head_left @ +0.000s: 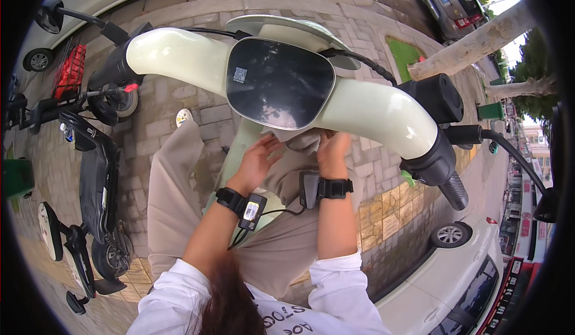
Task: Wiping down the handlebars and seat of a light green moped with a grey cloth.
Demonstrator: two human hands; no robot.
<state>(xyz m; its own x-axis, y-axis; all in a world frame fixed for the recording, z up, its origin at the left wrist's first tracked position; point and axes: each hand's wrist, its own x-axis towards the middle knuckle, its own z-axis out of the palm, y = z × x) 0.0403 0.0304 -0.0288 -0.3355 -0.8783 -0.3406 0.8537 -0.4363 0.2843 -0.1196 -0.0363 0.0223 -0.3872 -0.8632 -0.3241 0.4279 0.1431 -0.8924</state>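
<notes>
I sit astride a pale green-white electric scooter with a dark, glossy dashboard screen [280, 83] between its handlebar covers. Just beneath the screen's lower edge is a crumpled grey cloth [299, 141]. On the cloth's right side, my right hand [333, 150] grips it, with the fingertips partly hidden under the scooter's front. My left hand [261, 158] is at the cloth's left, its fingers stretched out and slightly apart, the tips close to the cloth. Each wrist wears a black strap with a small device, and a cable runs between them.
Black mirror stems and a right handgrip [453, 192] stick out from the handlebar. Parked at the left are other scooters [96, 185], one with a red basket [69, 71]. A white car [437, 275] stands at the lower right. A tree trunk [473, 44] leans in at the upper right.
</notes>
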